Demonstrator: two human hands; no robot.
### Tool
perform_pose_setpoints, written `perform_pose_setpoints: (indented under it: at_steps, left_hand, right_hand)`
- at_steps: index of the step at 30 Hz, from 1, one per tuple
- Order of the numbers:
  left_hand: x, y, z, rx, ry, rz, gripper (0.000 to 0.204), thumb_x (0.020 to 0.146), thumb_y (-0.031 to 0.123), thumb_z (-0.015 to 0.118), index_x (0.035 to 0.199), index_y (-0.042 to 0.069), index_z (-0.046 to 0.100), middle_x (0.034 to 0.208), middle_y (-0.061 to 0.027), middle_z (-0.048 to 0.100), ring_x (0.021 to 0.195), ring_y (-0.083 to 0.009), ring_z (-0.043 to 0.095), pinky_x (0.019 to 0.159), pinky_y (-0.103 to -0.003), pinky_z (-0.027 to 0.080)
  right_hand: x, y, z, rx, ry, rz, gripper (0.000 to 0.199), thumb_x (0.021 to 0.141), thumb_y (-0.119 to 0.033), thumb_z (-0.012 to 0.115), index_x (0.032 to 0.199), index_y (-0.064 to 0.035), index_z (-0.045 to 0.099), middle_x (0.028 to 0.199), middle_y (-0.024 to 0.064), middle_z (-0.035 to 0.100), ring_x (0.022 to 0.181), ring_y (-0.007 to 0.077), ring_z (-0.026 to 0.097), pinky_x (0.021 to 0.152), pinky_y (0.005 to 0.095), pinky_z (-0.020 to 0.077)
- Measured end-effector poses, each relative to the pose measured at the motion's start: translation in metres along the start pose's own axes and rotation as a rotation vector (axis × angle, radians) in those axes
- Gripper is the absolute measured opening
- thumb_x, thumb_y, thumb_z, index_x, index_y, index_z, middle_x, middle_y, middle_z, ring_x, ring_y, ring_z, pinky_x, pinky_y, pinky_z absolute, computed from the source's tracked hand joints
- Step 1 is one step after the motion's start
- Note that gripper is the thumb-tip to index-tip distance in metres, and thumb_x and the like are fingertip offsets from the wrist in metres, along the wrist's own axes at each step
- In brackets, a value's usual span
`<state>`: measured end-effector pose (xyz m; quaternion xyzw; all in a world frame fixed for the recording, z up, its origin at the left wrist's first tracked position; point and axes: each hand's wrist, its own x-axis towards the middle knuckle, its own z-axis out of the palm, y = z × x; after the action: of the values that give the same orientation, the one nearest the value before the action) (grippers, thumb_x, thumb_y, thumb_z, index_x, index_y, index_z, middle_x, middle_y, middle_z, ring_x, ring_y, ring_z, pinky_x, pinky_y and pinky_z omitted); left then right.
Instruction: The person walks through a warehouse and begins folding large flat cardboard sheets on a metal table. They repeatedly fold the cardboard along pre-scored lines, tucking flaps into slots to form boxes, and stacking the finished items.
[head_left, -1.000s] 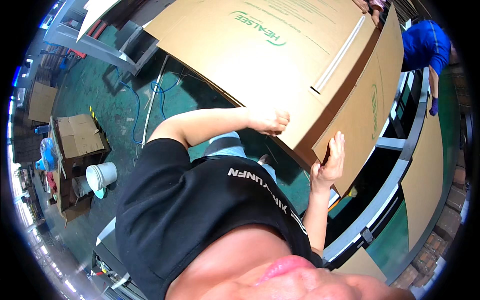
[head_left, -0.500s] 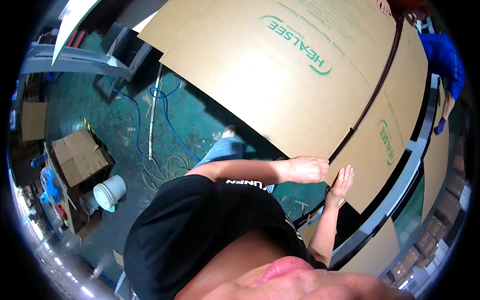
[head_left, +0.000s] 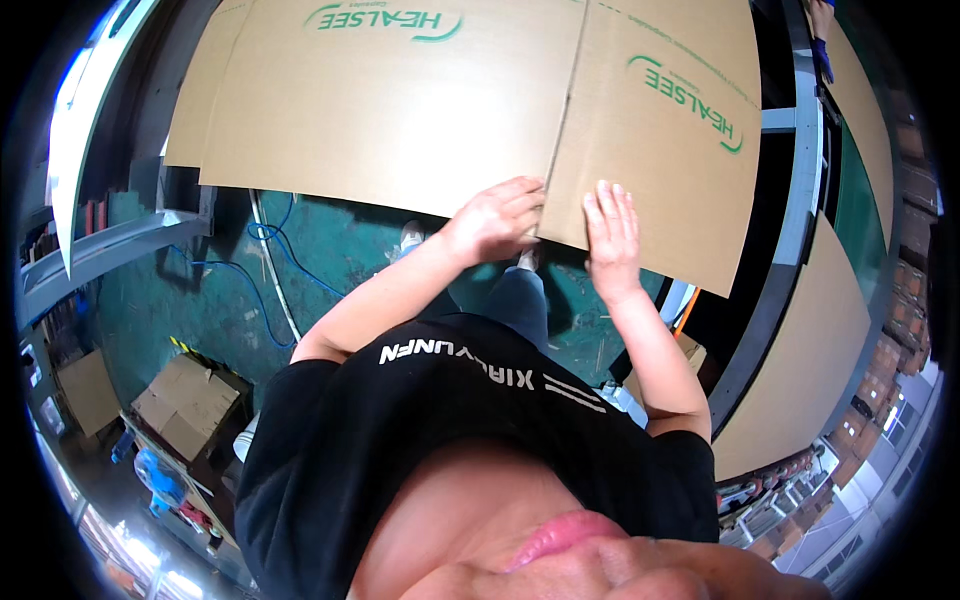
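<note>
A large brown cardboard sheet (head_left: 400,120) with green print stretches out in front of me, with a narrower cardboard panel (head_left: 680,190) along its right side. A thin seam divides the two. My left hand (head_left: 497,222) is closed at the near edge, just left of the seam, its fingers bent over the board and the thumb low by the rim. Flat on the narrower panel, right of the seam, lies my right hand (head_left: 612,240), fingers stretched out and pointing away from me. The far end of the cardboard runs out of view.
A grey metal frame rail (head_left: 790,210) runs along the right, with another cardboard sheet (head_left: 800,360) beyond it. Another person's gloved hand (head_left: 822,60) shows at the upper right. On the green floor lie a blue hose (head_left: 240,275) and a cardboard box (head_left: 190,400) at left.
The wide dark gap between the panels has narrowed to a thin seam. The cardboard has swung in view, and my hands now sit farther up and left, slightly more apart.
</note>
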<state>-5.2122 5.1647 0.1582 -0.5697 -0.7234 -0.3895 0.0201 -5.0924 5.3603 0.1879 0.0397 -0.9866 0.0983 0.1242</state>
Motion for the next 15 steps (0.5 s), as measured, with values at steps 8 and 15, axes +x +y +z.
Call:
perform_pose_setpoints:
  at_steps: [8,15]
  left_hand:
    - [0.009,0.013,-0.013,0.189,0.075,-0.320,0.075,0.052,0.029,0.082,0.117,0.005,0.052,0.123,-0.0153,0.052,0.125,-0.0357,0.044,0.110,-0.054,0.028]
    - [0.010,0.007,0.004,0.315,-0.074,-0.319,0.075,0.065,0.048,0.073,0.121,0.003,0.053,0.126,-0.0154,0.051,0.125,-0.0355,0.044,0.109,-0.056,0.027]
  right_hand:
    - [0.079,0.006,-0.002,0.593,-0.175,-0.520,0.031,0.059,-0.007,0.067,0.089,-0.0011,0.060,0.104,0.0166,0.057,0.113,0.0343,0.050,0.108,0.0460,0.0326]
    - [0.068,0.019,0.004,0.720,-0.118,-0.465,0.020,0.052,-0.004,0.066,0.071,-0.0031,0.059,0.081,0.0120,0.056,0.093,0.0282,0.053,0.099,0.0391,0.0393]
